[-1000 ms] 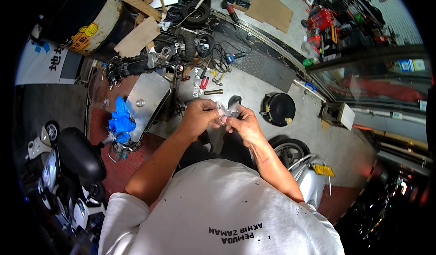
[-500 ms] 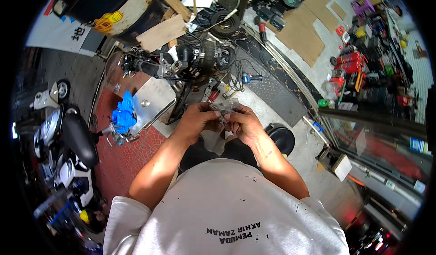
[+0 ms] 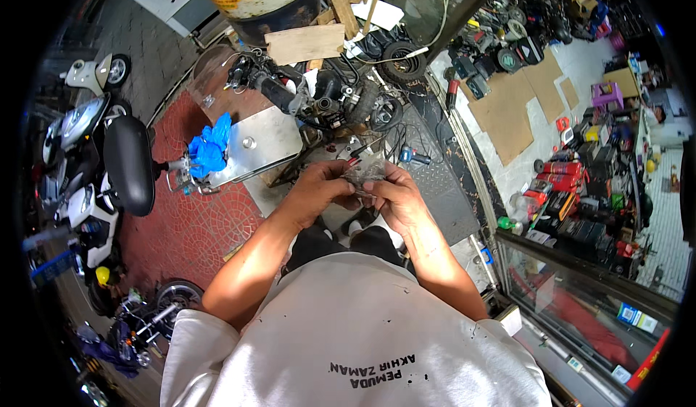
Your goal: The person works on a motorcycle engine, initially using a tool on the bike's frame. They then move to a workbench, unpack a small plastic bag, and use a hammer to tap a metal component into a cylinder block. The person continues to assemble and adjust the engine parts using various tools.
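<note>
I stand in a workshop where red paving (image 3: 196, 222) covers the floor to my left and a grey tread plate (image 3: 453, 200) lies ahead and to my right. Beyond the plate, cardboard (image 3: 507, 124) is laid on a pale floor, beside crowded tools (image 3: 565, 182). A drum (image 3: 283, 8) stands at the far left, with a tyre (image 3: 404, 60) to its right. As to edges, the metal top (image 3: 272, 150) ends just ahead of my left forearm, with blue plastic (image 3: 209, 150) at its left end; engine parts (image 3: 330, 106) bound the space beyond it. The paving gives room between the seat (image 3: 130, 160) and my left arm; the plate gives room beyond my right hand (image 3: 400, 198). The packet (image 3: 373, 171), clear and crumpled, is raised in front of my body, between my left hand (image 3: 322, 191) and my right. Both hands are closed in a pinch on its near part, thumbs uppermost, fingers curled under. Its loose part points away from me, toward the engine parts; because of the creasing, I cannot fix its long axis.
</note>
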A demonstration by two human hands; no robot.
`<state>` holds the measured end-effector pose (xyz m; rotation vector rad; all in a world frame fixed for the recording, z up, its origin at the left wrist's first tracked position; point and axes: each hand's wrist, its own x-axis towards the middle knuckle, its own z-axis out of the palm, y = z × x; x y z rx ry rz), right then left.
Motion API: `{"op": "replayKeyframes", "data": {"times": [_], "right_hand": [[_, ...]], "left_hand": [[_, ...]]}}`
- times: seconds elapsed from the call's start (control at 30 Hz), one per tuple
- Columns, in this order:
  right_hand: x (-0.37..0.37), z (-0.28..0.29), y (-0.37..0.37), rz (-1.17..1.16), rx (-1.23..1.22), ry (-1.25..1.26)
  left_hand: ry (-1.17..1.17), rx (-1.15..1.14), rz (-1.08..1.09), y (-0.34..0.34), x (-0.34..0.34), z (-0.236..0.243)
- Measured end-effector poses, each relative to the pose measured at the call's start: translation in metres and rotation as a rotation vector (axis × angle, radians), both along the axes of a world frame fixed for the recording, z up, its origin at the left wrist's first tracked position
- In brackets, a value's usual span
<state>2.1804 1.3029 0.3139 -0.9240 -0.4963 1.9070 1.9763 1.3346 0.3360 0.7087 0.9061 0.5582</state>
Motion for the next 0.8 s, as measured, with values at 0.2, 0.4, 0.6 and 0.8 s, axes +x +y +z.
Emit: {"op": "replayKeyframes", "data": {"times": [0.2,0.4,0.6,0.8], "right_hand": [[-0.012,0.029,0.002,0.075,0.175,-0.205],[-0.022,0.048,-0.005,0.057,0.235,-0.341],[-0.041,0.059,-0.017,-0.010,0.259,-0.348],[-0.056,0.063,-0.018,0.054,0.300,-0.340]], "left_hand": [[-0.206,0.015,-0.025,0.007,-0.020,0.002],[-0.200,0.238,-0.087,0.003,-0.028,0.007],[-0.181,0.338,-0.128,-0.003,-0.042,0.011],[-0.235,0.224,-0.086,-0.010,-0.054,0.010]]}}
